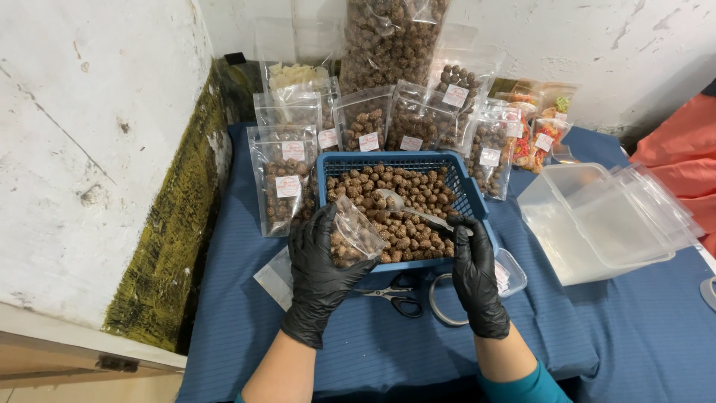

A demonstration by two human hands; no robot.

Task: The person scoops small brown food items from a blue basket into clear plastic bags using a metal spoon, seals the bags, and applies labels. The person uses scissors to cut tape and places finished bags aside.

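head view: looking down at two black-gloved hands over a worktop (641,336) covered in blue cloth.
left hand: the left hand (321,272) has its fingers wrapped round a small clear pouch (354,237), partly filled with brown round snacks, held tilted at the near left corner of the basket.
right hand: the right hand (475,276) has its fingers closed on the handle of a metal spoon (406,207), whose bowl lies over the snacks in the basket.
basket: a blue plastic basket (334,166) sits mid-worktop, holding a heap of brown snack balls (406,190).
near the hands: black-handled scissors (391,296) and a metal ring (440,302) lie on the cloth just in front of the basket, between the wrists.
behind the basket: sealed labelled pouches (365,119) of the same brown snacks stand in rows, with one tall bag (391,37) against the wall.
right side: a stack of clear plastic tubs (604,220) lies tilted on the cloth; pouches of orange mixed snacks (533,138) stand behind it.
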